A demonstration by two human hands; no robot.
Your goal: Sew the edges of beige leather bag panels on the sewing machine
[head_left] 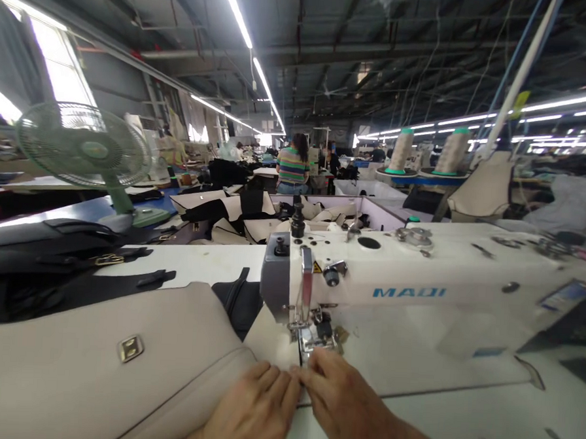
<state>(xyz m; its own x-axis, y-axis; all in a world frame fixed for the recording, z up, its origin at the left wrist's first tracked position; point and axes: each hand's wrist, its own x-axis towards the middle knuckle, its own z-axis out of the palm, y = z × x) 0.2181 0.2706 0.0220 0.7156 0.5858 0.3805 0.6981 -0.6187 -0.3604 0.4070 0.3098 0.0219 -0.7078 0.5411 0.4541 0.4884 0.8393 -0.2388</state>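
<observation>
Directly in front of the presser foot of a white sewing machine (408,271), my two hands meet at the edge of a beige bag piece (178,344). My left hand (258,401) has its fingers curled and pressed down on the piece's edge. My right hand (343,392) pinches the same edge close to the metal foot (311,338). The fingertips of both hands nearly touch. The beige piece spreads to the left, with a metal turn-lock plate (130,348) on its face. Part of its edge is hidden beneath my hands.
Black straps with buckles (109,259) lie at the left. A green fan (95,147) stands behind them. Beyond the machine is a bin of beige and black pieces (254,211). Thread cones (399,151) stand at the back right. A person (293,164) in a striped top is farther off.
</observation>
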